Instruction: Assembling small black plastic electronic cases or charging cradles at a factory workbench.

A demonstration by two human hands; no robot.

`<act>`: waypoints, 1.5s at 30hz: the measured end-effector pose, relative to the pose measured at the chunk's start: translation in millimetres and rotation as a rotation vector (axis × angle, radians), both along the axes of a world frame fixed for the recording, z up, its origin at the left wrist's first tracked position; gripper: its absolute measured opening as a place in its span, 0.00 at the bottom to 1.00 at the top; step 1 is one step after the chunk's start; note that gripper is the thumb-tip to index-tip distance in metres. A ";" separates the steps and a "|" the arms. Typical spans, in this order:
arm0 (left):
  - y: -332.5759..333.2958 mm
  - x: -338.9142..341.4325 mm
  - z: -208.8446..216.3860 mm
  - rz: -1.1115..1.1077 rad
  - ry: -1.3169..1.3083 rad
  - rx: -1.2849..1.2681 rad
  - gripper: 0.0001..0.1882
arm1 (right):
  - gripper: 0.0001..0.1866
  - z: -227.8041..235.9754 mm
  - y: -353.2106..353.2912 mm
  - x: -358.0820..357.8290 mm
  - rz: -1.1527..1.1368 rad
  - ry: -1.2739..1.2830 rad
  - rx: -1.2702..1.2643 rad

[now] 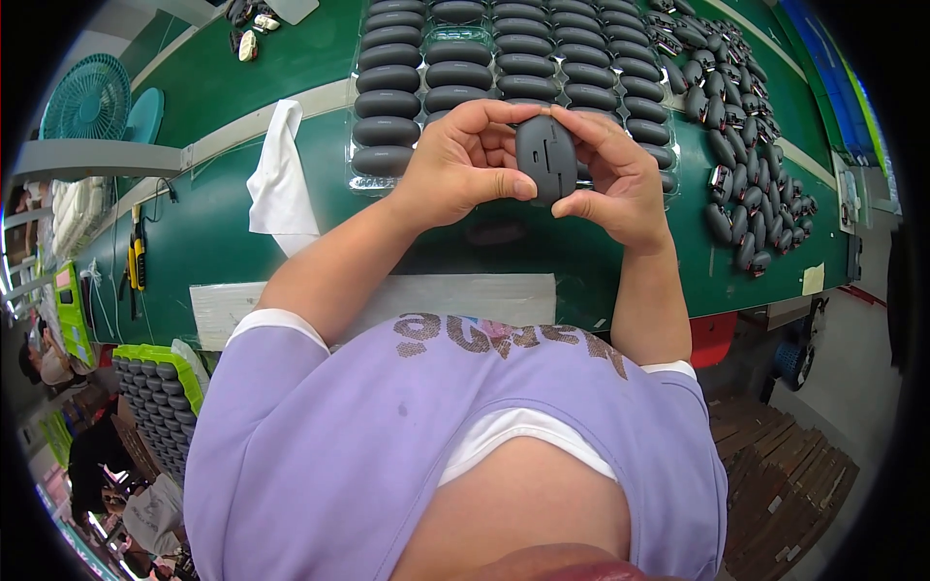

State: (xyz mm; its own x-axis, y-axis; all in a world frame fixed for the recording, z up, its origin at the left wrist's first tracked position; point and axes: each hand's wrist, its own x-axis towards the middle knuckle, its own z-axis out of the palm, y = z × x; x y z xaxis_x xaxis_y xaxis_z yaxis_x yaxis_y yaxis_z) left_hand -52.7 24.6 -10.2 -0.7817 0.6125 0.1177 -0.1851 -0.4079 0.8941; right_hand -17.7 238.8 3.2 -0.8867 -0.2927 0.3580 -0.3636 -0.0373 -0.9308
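Right now, a dark grey oval case [545, 160] is held up at the near edge of the clear tray [459, 34], its long side running toward and away from the person. The face turned upward shows a small opening and a thin line beside it. The left hand [460, 165] has its fingers closed in on the case, the thumb pressed near its lower left edge and the index finger reaching its far end. The right hand [620, 179] grips the opposite side, index finger at the far end and thumb at the lower right, so the 2 hands pinch the case between them.

Behind them, the tray carries rows of similar cases [387, 77], with at least 1 pocket left bare toward its far left part. To the right of the tray spreads a loose heap of dark cases [770, 198]. To its left lies a white cloth [283, 179], and farther left a yellow-and-black tool [139, 254]. Nearer the person than the tray, a pale flat strip [465, 295] lies along the green table [208, 237].

Well to the left of the tray stands a teal fan [89, 97]; a bright green crate [197, 373] of dark cases sits to its near left, and brown cardboard [790, 484] is stacked to its near right.
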 end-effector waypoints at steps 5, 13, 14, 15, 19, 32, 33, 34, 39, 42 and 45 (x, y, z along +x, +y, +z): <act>0.5 -0.1 0.5 0.044 0.042 -0.056 0.35 | 0.42 -3.4 -5.1 2.2 0.036 -0.145 -0.087; 10.2 3.3 7.3 0.072 -0.046 -0.035 0.34 | 0.32 -0.4 -9.6 -0.6 -0.121 0.120 0.124; 7.2 3.1 5.2 0.080 -0.023 -0.090 0.33 | 0.30 -0.5 -5.3 0.6 -0.088 0.060 0.091; 6.3 1.0 0.7 0.154 0.135 -0.170 0.32 | 0.29 -0.5 -2.8 -3.8 -0.050 0.017 0.063; 4.8 2.1 -9.7 0.196 0.283 -0.350 0.27 | 0.25 -7.6 -10.3 -3.4 0.056 -0.199 -0.347; 21.0 35.1 2.1 0.274 0.532 -0.480 0.22 | 0.32 -16.3 -44.3 10.6 -0.264 -0.468 -0.818; 20.5 34.2 5.0 0.337 0.579 -0.416 0.27 | 0.33 -14.8 -40.7 9.4 -0.149 -0.415 -0.791; 18.2 33.1 9.1 0.339 0.580 -0.412 0.27 | 0.35 -13.4 -38.2 8.3 -0.034 -0.361 -0.763; 19.0 27.4 15.7 0.407 1.088 -0.356 0.43 | 0.36 -11.3 -56.4 24.6 -0.104 -0.634 -0.571; 19.3 37.1 9.7 0.307 1.033 -0.368 0.47 | 0.31 22.8 -78.0 28.8 -0.335 -0.727 -0.622; 23.7 42.5 11.5 0.367 1.032 -0.384 0.47 | 0.30 19.1 -71.3 26.9 -0.227 -0.618 -0.555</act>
State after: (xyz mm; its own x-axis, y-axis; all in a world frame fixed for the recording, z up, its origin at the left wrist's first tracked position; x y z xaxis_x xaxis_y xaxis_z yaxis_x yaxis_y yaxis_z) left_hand -10.2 48.3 1.4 -0.5605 0.5029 0.6580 0.7772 0.0449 0.6277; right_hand 9.2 167.5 22.3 -0.9855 -0.0100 -0.1692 0.1484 -0.5329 -0.8331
